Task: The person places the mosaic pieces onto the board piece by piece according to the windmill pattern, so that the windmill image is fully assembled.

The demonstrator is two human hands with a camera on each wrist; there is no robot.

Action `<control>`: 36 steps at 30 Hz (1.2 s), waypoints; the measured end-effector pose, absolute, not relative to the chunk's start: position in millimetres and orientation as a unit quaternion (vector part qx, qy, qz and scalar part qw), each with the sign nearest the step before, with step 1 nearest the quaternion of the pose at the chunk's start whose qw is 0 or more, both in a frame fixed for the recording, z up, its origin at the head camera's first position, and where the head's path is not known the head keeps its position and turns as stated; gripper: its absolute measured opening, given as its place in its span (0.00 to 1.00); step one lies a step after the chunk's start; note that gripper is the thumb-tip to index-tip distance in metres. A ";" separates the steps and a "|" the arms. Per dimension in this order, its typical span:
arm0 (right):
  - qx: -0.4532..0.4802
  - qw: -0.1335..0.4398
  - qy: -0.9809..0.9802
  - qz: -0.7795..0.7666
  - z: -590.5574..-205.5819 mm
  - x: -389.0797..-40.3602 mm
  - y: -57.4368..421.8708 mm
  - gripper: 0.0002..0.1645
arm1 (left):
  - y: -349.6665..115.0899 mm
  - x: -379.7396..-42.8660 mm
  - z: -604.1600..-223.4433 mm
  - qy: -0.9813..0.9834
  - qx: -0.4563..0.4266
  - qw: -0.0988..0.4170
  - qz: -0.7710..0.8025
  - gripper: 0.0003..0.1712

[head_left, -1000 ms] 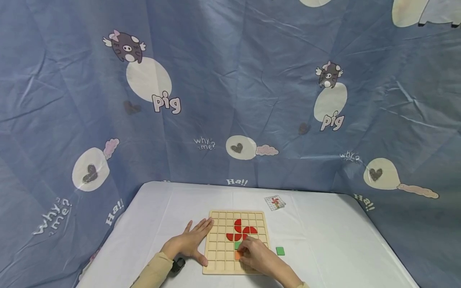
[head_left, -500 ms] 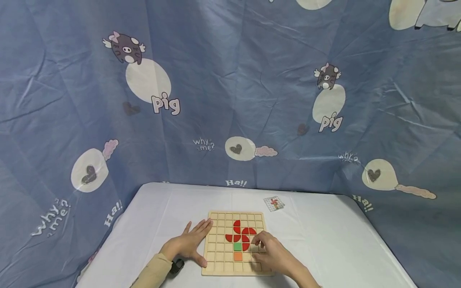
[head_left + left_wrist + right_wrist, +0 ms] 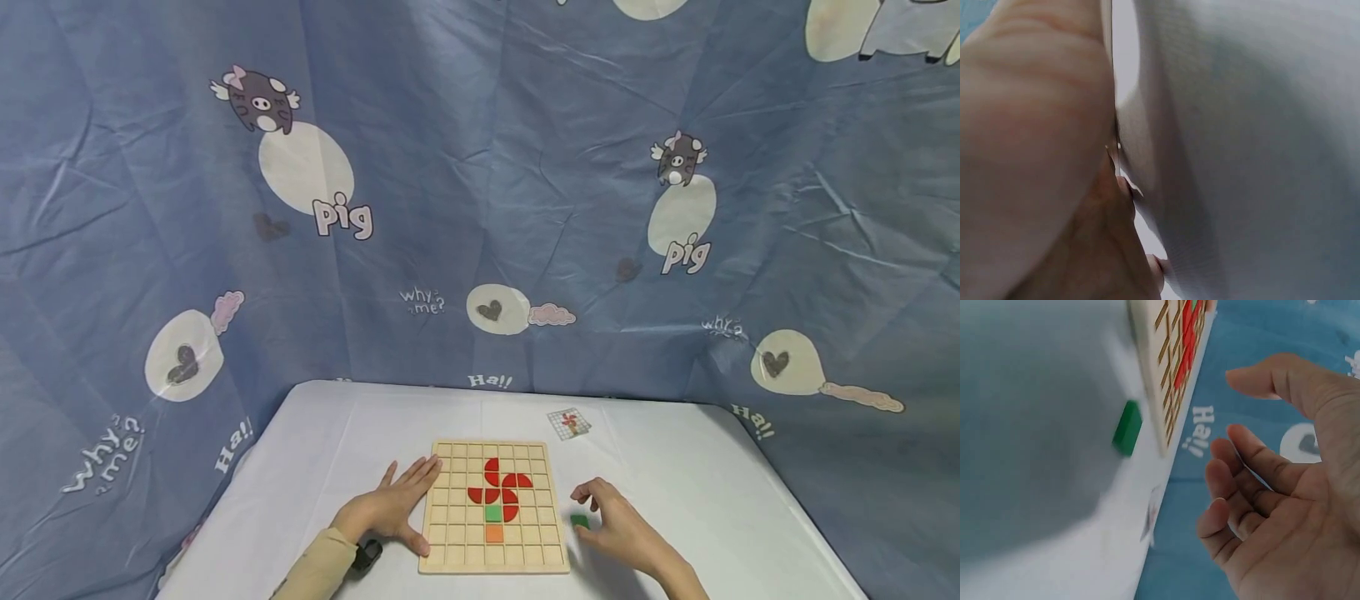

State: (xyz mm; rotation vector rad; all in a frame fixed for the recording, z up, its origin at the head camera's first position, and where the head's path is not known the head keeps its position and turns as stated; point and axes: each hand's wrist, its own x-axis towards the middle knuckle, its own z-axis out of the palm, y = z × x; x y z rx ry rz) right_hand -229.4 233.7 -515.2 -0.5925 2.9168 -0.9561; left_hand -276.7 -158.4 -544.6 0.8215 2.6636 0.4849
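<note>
A wooden grid board point(image 3: 459, 560) lies on the table, with several red quarter-circle tiles point(image 3: 510, 497) set in its cells. Below them in one column sit a green square tile point(image 3: 492, 513) and an orange square tile point(image 3: 494, 533). My left hand point(image 3: 392, 508) rests spread along the board's left edge, thumb near the lower corner. Right of the board, my right hand point(image 3: 621, 527) hovers over a loose green tile point(image 3: 581, 521), thumb and fingers apart with nothing between them. In the right wrist view that loose tile point(image 3: 1127, 428) lies apart from the fingers.
Behind the board's right corner lies a small pattern card point(image 3: 569, 423) printed with a red and orange design on a grid. A blue printed cloth point(image 3: 480, 208) hangs around the back and sides of the white table point(image 3: 690, 467).
My right hand has lifted off the board and moved right to the loose green tile, uncovering the orange tile and a red quarter-circle. My left hand stays at the board's edge.
</note>
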 end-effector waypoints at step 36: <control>-0.134 0.052 0.949 -0.280 -548.1 -247.2 247.8 0.14 | -158.4 -276.0 -545.8 0.930 0.284 0.158 0.171 0.79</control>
